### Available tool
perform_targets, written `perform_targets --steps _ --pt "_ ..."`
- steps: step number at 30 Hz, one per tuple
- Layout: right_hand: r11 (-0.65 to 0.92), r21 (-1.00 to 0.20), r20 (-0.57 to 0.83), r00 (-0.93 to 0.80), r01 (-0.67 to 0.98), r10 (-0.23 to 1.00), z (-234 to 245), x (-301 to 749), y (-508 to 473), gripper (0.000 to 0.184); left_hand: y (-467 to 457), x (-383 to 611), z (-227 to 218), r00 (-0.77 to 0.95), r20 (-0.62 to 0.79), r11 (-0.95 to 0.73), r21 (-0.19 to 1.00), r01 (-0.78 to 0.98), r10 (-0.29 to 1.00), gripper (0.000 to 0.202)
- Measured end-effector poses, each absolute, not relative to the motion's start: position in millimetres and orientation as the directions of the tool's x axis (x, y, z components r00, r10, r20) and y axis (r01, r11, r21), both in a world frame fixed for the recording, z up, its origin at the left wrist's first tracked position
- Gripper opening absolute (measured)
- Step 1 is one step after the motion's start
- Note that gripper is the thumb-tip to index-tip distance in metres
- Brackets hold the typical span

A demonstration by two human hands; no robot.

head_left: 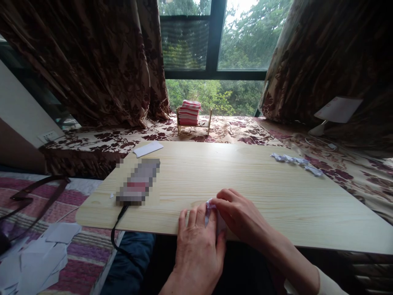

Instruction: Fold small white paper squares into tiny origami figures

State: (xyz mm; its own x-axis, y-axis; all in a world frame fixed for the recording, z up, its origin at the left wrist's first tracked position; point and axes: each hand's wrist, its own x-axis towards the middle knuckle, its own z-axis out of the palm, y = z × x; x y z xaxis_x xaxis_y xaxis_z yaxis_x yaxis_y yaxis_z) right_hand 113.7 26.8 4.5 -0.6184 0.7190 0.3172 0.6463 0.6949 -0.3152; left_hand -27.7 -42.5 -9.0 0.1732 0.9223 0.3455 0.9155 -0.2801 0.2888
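Observation:
A small white piece of paper lies at the table's near edge, its upper end folded or curled up; much of it is hidden by my hands. My left hand rests flat over it with fingers stretched out and apart, the index finger and thumb lying along the paper. From the right, my right hand closes its bent fingers on the paper's raised end, close to the left fingertips. On the table's right side sits a row of folded white paper pieces.
A blurred-out device with a black cable lies on the table, left. Beyond it is a white paper stack. Paper sheets cover part of the bed. Folded cloths on a small rack and a lamp stand behind.

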Motion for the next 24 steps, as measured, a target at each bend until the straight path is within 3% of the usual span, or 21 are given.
perform_targets --steps 17,20,24 --pt "0.680 -0.294 0.265 -0.627 0.671 0.733 8 115 25 0.018 -45 -44 -8 0.291 0.401 -0.424 0.296 0.856 0.868 0.041" --pt "0.681 -0.297 0.275 -0.623 0.669 0.732 5 116 26 0.018 -44 -52 -2 0.334 0.381 -0.465 0.331 0.821 0.862 0.036" --pt "0.686 -0.296 0.300 -0.617 0.665 0.728 2 116 26 0.019 -33 -59 7 0.304 0.466 -0.483 0.331 0.811 0.831 0.026"
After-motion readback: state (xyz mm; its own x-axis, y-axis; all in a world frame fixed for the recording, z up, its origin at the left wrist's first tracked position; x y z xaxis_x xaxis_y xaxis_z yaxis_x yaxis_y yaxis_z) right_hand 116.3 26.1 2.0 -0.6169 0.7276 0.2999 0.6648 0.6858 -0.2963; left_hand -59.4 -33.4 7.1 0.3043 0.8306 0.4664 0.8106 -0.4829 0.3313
